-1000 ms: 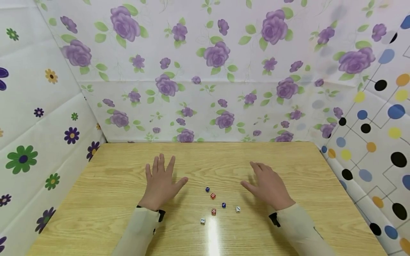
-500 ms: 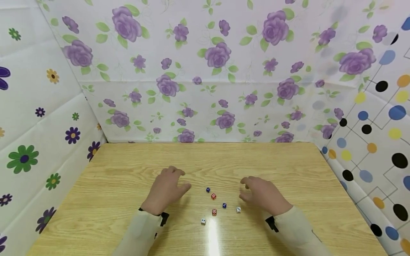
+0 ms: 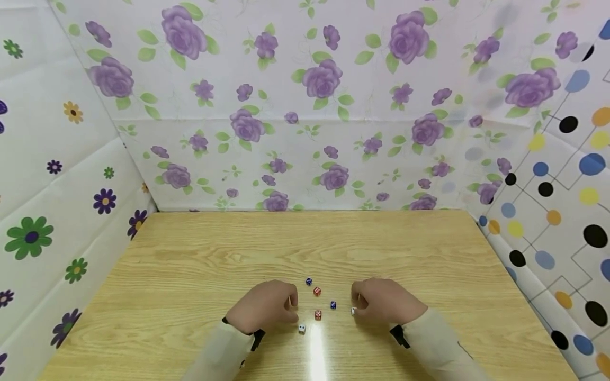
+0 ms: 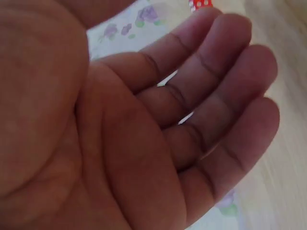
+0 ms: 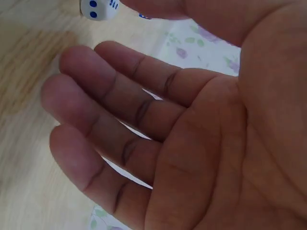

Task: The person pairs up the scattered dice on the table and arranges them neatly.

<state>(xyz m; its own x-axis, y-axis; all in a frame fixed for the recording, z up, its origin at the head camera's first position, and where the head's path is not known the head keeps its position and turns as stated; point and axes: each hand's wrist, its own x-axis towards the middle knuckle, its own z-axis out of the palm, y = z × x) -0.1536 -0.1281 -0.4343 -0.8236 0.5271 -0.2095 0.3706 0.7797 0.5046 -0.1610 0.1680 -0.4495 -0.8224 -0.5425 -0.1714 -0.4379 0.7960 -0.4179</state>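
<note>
My left hand (image 3: pixel 267 307) reaches low over the table with bent fingers, its thumb tip just above and left of a white die (image 3: pixel 302 329). In the left wrist view its palm holds nothing, and a red die (image 4: pixel 200 4) shows beyond the fingertips. My right hand (image 3: pixel 388 301) has its fingers arched around another white die (image 3: pixel 353 311), partly covered by the thumb. The right wrist view shows that white die (image 5: pixel 98 9) by the thumb, with space between it and the fingers. Between the hands lie red dice (image 3: pixel 317 315) and blue dice (image 3: pixel 333 305).
The dice rest on a light wood-grain table (image 3: pixel 190 254). Behind it hangs a white cloth with purple roses (image 3: pixel 333 178). Patterned cloths with flowers (image 3: pixel 31 236) and coloured dots (image 3: pixel 595 236) border the left and right sides.
From spread or outstretched fingers, both hands have come down and inward towards the dice, and their fingers have bent. The right thumb now overlaps a white die. The dice stay put.
</note>
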